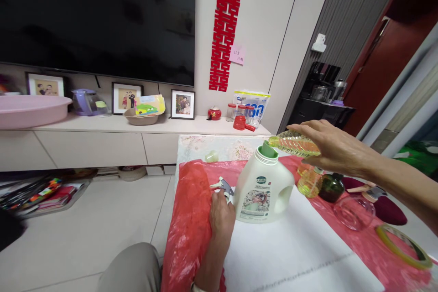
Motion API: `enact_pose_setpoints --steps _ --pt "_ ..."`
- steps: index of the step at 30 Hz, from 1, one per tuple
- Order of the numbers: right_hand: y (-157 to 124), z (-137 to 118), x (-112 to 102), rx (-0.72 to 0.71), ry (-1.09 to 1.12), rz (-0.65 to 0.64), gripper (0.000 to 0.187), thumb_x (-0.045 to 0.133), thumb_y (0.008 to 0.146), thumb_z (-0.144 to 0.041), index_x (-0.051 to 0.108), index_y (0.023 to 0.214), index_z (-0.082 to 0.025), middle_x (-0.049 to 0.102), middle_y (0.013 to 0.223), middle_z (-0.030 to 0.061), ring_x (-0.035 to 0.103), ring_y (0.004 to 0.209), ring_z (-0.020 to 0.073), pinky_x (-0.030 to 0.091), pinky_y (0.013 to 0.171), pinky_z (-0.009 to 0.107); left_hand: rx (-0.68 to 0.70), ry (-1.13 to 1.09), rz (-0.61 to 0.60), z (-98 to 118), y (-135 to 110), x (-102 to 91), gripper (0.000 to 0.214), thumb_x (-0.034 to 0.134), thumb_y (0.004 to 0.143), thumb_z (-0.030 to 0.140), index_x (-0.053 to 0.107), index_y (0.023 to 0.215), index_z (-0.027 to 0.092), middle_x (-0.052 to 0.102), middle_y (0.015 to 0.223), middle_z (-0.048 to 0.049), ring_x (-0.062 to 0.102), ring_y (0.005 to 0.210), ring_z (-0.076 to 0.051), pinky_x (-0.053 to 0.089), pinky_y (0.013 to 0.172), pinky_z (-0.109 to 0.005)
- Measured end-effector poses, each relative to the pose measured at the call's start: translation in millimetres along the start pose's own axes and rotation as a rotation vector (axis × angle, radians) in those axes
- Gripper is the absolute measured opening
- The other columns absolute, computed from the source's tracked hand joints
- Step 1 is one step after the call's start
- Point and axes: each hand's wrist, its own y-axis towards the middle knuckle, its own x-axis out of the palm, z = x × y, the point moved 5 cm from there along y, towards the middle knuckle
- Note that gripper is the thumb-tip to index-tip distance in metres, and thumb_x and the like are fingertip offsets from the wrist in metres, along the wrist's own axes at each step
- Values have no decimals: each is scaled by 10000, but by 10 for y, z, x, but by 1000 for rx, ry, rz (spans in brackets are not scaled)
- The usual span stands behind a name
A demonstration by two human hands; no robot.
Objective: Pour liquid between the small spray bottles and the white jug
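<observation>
My right hand [321,143] is wrapped round a clear ribbed bottle [296,143] with yellow liquid in it. The bottle lies nearly level, its mouth at the green spout [267,148] of a white detergent jug [262,191]. That jug stands upright on white paper [301,246]. Left of it, my left hand [221,214] is closed round a grey and white trigger sprayer [224,186]; the sprayer's lower part is hidden by my fingers. Behind them, a pale translucent cap [211,156] lies on the flowered cloth.
Right of the jug stand a yellow bottle [310,182], a dark green bottle [331,187] and a round clear bottle [355,212]. A tape roll [404,245] lies on the red plastic sheet [191,205]. Behind, a cabinet [89,146] bears photo frames, a basin and jars.
</observation>
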Motion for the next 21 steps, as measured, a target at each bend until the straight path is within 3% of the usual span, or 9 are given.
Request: enact_pose_setpoints --steps 8,21 --pt "3 12 -2 -18 -14 12 729 581 794 -335 420 1501 -261 543 1317 123 517 1122 299 511 870 451 -1 -2 4 0 -3 0 444 495 892 82 548 1329 135 614 1293 -157 576 1241 -260 436 1023 -330" --pt "16 22 -45 -22 -36 -22 707 574 823 -356 413 1504 -259 534 1320 118 512 1115 298 508 869 450 -2 -27 -11 20 -3 -29 450 492 901 60 550 1347 79 604 1319 -186 566 1266 -272 423 1051 -330"
